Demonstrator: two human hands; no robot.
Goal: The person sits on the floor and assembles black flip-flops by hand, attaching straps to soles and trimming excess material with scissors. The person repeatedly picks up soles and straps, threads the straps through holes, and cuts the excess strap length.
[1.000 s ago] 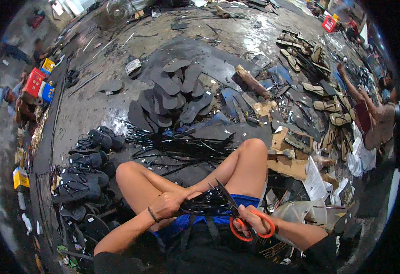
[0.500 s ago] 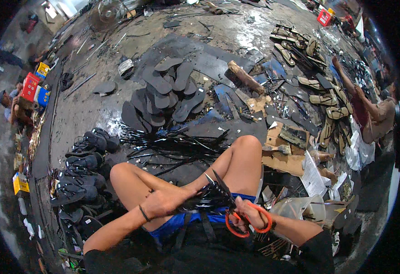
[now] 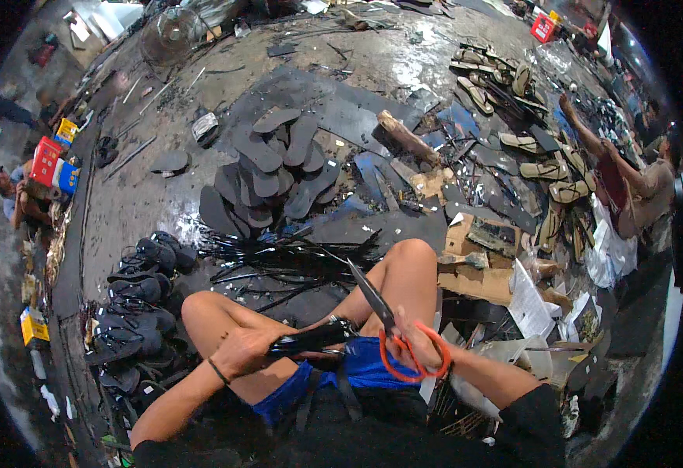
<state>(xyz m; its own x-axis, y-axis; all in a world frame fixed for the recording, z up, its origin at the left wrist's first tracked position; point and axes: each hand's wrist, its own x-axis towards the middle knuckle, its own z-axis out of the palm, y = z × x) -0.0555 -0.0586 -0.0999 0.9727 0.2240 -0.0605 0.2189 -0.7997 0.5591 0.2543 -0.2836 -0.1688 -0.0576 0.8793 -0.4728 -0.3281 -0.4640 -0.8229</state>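
My left hand (image 3: 244,351) is closed around a bundle of glossy black strips (image 3: 314,337) over my lap, their ends pointing right. In my right hand (image 3: 418,348) is a pair of scissors (image 3: 374,300) with orange handles. Its dark blades look closed together, point up and away from me, and stand apart from the bundle. Long loose black strips (image 3: 294,257) lie on the floor just beyond my crossed legs. Past them is a pile of dark grey foot-shaped soles (image 3: 259,156).
Rows of black sandals (image 3: 142,273) line the floor at my left. To the right are torn cardboard (image 3: 474,282), white paper (image 3: 530,304) and a wooden log (image 3: 408,140). Beige-soled sandals (image 3: 544,169) lie farther right, near another seated person (image 3: 649,187). A fan (image 3: 171,37) stands far left.
The scissors have come away from the end of the strips, and their blades have drawn together. My left hand has moved a little left with the bundle. The whole view has shifted slightly.
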